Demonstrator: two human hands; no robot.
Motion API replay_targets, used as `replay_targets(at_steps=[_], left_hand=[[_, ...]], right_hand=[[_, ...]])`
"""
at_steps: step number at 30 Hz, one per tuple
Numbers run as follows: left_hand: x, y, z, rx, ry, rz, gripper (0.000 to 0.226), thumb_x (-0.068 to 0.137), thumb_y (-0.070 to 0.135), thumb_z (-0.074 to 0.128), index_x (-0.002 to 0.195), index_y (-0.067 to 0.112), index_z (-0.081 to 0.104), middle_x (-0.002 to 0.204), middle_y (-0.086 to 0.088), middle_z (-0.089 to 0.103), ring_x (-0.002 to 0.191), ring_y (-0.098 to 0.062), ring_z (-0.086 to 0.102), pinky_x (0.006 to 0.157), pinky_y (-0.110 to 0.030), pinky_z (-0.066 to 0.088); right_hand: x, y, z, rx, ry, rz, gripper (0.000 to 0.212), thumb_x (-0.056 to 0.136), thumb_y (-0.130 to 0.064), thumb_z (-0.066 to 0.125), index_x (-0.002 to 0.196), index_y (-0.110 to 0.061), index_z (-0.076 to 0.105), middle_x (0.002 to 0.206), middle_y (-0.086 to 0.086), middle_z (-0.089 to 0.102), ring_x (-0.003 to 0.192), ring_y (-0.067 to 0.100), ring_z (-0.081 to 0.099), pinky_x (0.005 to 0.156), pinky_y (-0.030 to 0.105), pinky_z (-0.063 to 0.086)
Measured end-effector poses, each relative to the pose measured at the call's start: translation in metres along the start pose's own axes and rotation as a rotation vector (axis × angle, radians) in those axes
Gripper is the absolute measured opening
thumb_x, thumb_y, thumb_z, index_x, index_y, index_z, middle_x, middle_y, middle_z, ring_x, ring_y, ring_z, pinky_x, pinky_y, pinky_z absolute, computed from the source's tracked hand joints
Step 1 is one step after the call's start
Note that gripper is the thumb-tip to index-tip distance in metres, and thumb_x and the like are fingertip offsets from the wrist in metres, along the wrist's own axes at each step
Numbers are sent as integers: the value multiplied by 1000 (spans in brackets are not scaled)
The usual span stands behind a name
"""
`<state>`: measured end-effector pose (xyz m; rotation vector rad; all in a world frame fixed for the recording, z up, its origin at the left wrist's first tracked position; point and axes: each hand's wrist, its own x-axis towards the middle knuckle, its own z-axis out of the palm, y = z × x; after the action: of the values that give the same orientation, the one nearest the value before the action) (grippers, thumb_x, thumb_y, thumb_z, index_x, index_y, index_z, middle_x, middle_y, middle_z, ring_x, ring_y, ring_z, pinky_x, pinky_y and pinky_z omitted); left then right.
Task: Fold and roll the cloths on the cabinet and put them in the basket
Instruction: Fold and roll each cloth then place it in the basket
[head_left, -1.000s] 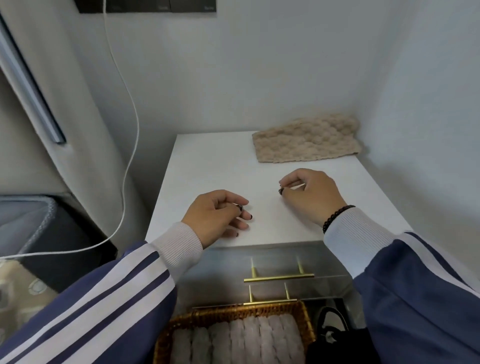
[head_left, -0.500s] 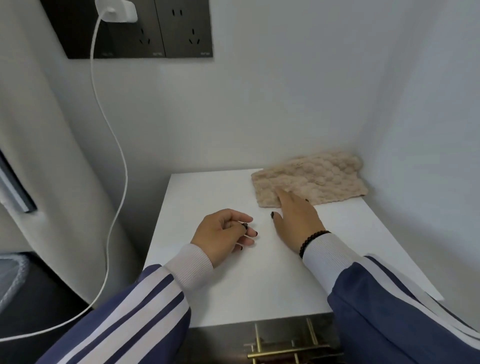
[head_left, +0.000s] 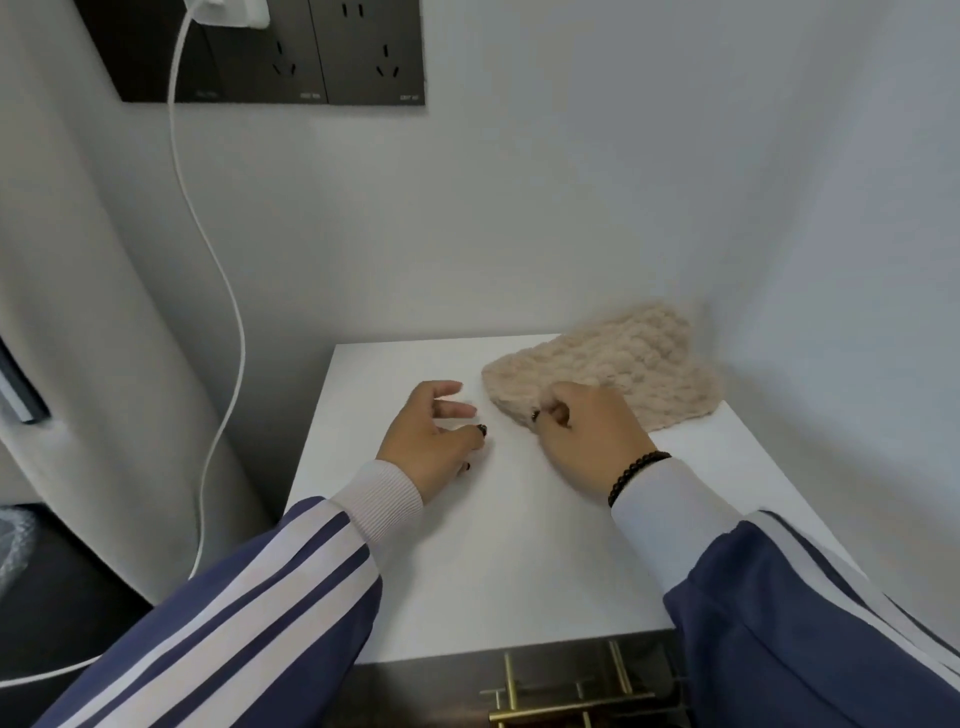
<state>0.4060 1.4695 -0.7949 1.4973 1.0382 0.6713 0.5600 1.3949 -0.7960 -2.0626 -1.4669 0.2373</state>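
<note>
A beige, bumpy cloth (head_left: 628, 364) lies at the back right corner of the white cabinet top (head_left: 498, 551), bunched up and pulled a little toward me. My right hand (head_left: 587, 431) pinches the cloth's near left edge with curled fingers. My left hand (head_left: 436, 436) hovers over the cabinet top just left of the cloth, fingers loosely spread, holding nothing. The basket is out of view.
Walls close in behind and to the right of the cabinet. A black socket panel (head_left: 270, 52) with a white charger and its cable (head_left: 228, 312) hangs at the upper left. Brass drawer handles (head_left: 561, 696) show below the cabinet's front edge.
My right hand went from lying flat at the cloth's edge to pinching it, and the cloth has bunched and shifted. My left hand opened and moved forward. The view tilted up, hiding the basket.
</note>
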Motion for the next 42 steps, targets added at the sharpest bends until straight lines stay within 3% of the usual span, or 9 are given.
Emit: replay_targets(at_steps=[5, 9, 12, 18, 22, 28, 34, 38, 42], left_hand=[[-8, 1, 9, 53, 20, 123, 69, 78, 11, 73, 137, 28, 41, 123, 2, 46, 91, -14, 58, 90, -33, 51], [-23, 3, 15, 162, 3, 237, 38, 81, 15, 70, 117, 24, 61, 104, 4, 56, 82, -3, 55, 70, -3, 41], [-39, -1, 17, 208, -26, 246, 19, 84, 26, 67, 103, 26, 64, 98, 5, 59, 78, -1, 52, 62, 1, 37], [-71, -13, 14, 392, -41, 405, 28, 79, 35, 74, 103, 30, 60, 99, 6, 56, 91, -9, 51, 78, -21, 41], [-84, -25, -3, 695, 96, 536, 11, 80, 21, 73, 85, 14, 65, 91, 0, 51, 90, -19, 50, 79, -30, 42], [-97, -18, -33, 499, 224, 484, 19, 85, 16, 66, 77, 30, 55, 109, 9, 57, 107, -12, 53, 93, -27, 42], [-102, -14, -45, 317, 213, 385, 19, 90, 8, 59, 82, 24, 54, 79, 9, 65, 75, 1, 63, 67, -11, 47], [-101, -8, -36, 45, -33, 388, 23, 84, 19, 70, 99, 26, 55, 86, 6, 61, 89, -4, 62, 79, -29, 51], [-116, -12, -2, 342, -375, 261, 95, 51, 58, 80, 133, 40, 36, 127, 18, 47, 116, 3, 45, 100, -21, 39]], right_hand=[[-14, -20, -20, 564, 3, 71, 30, 89, -6, 54, 61, -15, 50, 48, -13, 41, 43, 2, 37, 46, 14, 32], [-25, -29, -27, 652, 77, 165, 21, 91, -13, 52, 72, -17, 58, 66, -3, 52, 64, 12, 49, 62, 26, 40], [-36, -34, -31, 655, 163, 207, 16, 92, -16, 50, 80, -16, 61, 73, -5, 56, 72, 11, 52, 68, 27, 42], [-69, -39, -43, 717, 241, 257, 17, 94, -18, 49, 82, -20, 62, 80, 3, 59, 75, 19, 53, 69, 33, 44], [-86, -40, -62, 759, 258, 264, 20, 94, -19, 50, 82, -21, 66, 83, 7, 63, 79, 30, 60, 72, 41, 50], [-94, -34, -88, 894, 219, 289, 22, 89, -30, 61, 73, -15, 63, 75, 8, 64, 73, 24, 63, 70, 35, 50], [-108, -38, -121, 1127, 1, 296, 45, 74, -42, 65, 96, -3, 67, 87, 14, 74, 80, 26, 73, 57, 33, 57], [-108, -31, -131, 1158, 38, 259, 36, 70, -38, 69, 89, -7, 65, 83, 12, 73, 76, 24, 72, 60, 33, 57], [-100, -31, -114, 1040, 131, 273, 24, 73, -34, 72, 74, -14, 59, 62, -1, 66, 55, 13, 64, 51, 22, 51]])
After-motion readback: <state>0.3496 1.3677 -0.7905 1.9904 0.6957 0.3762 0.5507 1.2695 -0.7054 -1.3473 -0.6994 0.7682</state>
